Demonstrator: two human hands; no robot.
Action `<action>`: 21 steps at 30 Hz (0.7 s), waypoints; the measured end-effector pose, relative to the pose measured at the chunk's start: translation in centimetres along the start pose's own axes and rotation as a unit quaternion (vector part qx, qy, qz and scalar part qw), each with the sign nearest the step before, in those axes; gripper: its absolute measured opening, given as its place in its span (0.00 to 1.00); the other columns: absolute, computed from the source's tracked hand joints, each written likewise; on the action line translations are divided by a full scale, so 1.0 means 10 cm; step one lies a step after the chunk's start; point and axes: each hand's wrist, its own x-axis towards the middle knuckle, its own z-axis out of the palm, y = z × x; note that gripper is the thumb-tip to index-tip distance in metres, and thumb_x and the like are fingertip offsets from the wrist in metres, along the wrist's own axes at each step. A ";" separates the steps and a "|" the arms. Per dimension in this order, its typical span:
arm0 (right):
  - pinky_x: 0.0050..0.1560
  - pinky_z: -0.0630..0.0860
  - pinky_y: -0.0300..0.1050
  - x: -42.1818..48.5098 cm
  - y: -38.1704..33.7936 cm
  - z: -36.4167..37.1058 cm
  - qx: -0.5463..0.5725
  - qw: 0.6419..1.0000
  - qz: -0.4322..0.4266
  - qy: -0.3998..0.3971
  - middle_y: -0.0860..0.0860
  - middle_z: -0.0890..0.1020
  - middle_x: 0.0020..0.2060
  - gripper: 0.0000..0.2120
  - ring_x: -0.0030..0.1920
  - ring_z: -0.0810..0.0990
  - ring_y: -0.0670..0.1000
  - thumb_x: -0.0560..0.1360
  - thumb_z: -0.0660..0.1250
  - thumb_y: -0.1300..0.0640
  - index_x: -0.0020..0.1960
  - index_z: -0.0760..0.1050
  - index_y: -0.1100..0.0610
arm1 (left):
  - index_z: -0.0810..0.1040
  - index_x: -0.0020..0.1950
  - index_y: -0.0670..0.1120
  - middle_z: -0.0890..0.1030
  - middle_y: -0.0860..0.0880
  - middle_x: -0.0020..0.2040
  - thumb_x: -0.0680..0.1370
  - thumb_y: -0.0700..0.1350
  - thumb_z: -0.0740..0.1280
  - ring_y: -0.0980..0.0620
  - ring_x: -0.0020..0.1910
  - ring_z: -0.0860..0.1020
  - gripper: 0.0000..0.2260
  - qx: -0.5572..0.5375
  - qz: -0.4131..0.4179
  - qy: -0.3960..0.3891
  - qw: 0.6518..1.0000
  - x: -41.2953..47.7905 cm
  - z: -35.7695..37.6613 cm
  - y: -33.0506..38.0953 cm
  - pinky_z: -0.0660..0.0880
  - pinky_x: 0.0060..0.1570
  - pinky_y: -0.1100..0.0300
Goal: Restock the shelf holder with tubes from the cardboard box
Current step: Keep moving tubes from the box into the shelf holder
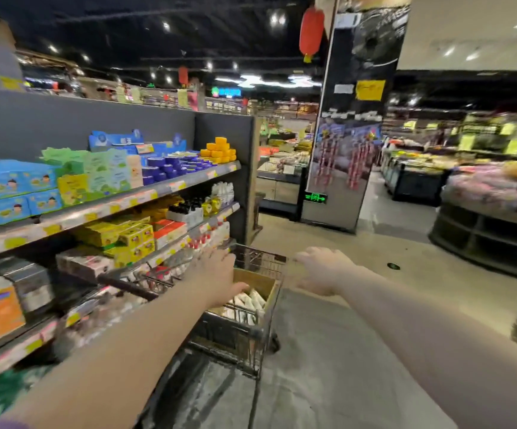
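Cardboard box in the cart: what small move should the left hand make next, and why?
Probably lower the left hand into the cardboard box and grip one of the tubes. The hand hovers open just above them and holds nothing, so no tube has been picked up yet.

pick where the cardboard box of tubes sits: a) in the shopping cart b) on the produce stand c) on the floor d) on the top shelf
a: the cardboard box, with tubes showing inside, sits in the wire shopping cart.
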 end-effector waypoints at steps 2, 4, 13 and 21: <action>0.68 0.65 0.57 -0.14 0.44 0.10 -0.005 1.000 0.010 -0.008 0.54 0.69 0.69 0.26 0.69 0.67 0.57 0.77 0.60 0.45 0.73 0.62 0.50 | 0.60 0.73 0.48 0.64 0.45 0.73 0.75 0.66 0.56 0.43 0.72 0.60 0.33 -0.002 0.013 -0.003 1.000 0.18 0.08 0.44 0.57 0.72 0.45; 0.69 0.64 0.57 -0.24 0.84 0.21 -0.008 1.000 0.018 -0.011 0.54 0.69 0.68 0.25 0.70 0.66 0.57 0.78 0.60 0.45 0.73 0.61 0.50 | 0.60 0.73 0.49 0.64 0.46 0.72 0.75 0.66 0.55 0.44 0.72 0.61 0.32 -0.007 0.019 -0.012 1.000 0.34 0.17 0.84 0.57 0.72 0.45; 0.68 0.64 0.56 -0.24 1.97 0.72 0.014 0.998 0.042 -0.050 0.54 0.69 0.67 0.26 0.69 0.66 0.57 0.78 0.60 0.45 0.73 0.61 0.51 | 0.62 0.72 0.48 0.65 0.47 0.71 0.75 0.65 0.57 0.45 0.72 0.61 0.31 0.006 0.040 -0.058 0.997 0.85 0.46 1.92 0.56 0.71 0.42; 0.68 0.63 0.57 0.48 2.41 1.11 0.014 0.995 0.040 -0.087 0.54 0.68 0.68 0.26 0.70 0.65 0.57 0.78 0.60 0.45 0.73 0.61 0.52 | 0.61 0.72 0.47 0.66 0.46 0.70 0.76 0.65 0.56 0.44 0.71 0.62 0.31 0.024 0.049 -0.080 0.995 1.76 0.87 2.01 0.54 0.71 0.42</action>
